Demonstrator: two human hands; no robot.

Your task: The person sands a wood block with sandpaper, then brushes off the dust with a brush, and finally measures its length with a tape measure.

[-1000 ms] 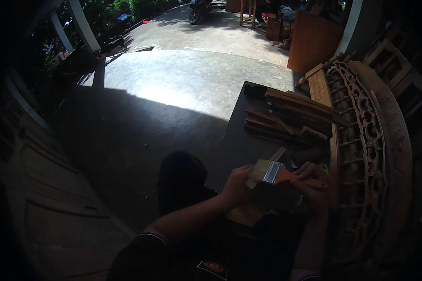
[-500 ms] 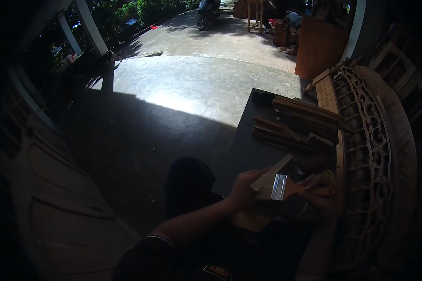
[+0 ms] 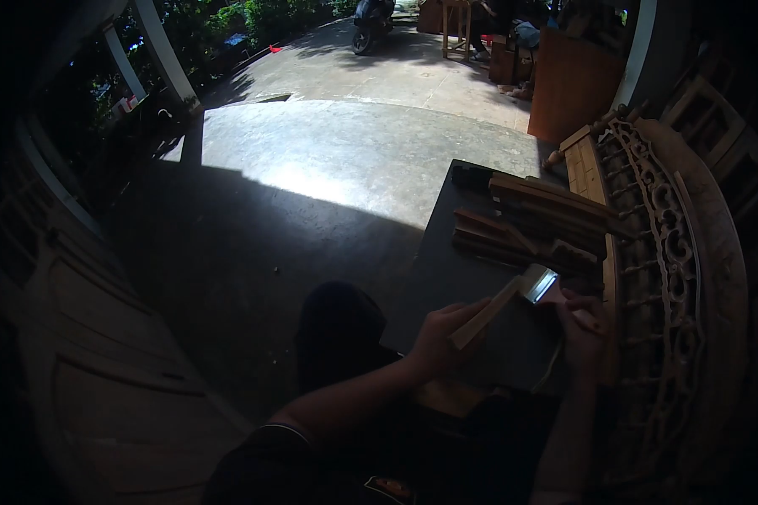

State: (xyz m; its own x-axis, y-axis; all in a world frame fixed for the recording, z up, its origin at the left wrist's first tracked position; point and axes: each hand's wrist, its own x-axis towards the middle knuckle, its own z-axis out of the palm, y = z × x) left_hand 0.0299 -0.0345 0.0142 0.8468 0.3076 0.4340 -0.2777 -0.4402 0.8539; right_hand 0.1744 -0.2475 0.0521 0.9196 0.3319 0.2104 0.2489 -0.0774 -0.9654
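My left hand point(image 3: 446, 337) is closed around a narrow strip of wood point(image 3: 488, 314), which slants up and to the right over the dark tabletop point(image 3: 425, 290). In my right hand point(image 3: 583, 318) is a flat paintbrush point(image 3: 541, 284), gripped by its wooden handle. The brush's shiny metal band catches the light, and its bristles are at the upper end of the strip. Whether they touch it is hard to tell. Beyond the brush, several dark wood pieces point(image 3: 531, 223) lie stacked on the tabletop.
A carved wooden bench back point(image 3: 669, 236) stands along the right. Panelled wood point(image 3: 109, 370) is at the left. My knee point(image 3: 338, 328) is beside the table. Farther off are a motorbike point(image 3: 370, 25), a brown board point(image 3: 574, 88) and a person point(image 3: 484, 29) near a wooden stand.
My right hand has moved the paintbrush up and away, from the strip's lower part to its far end. The strip has turned slightly in my left hand, which stays in place.
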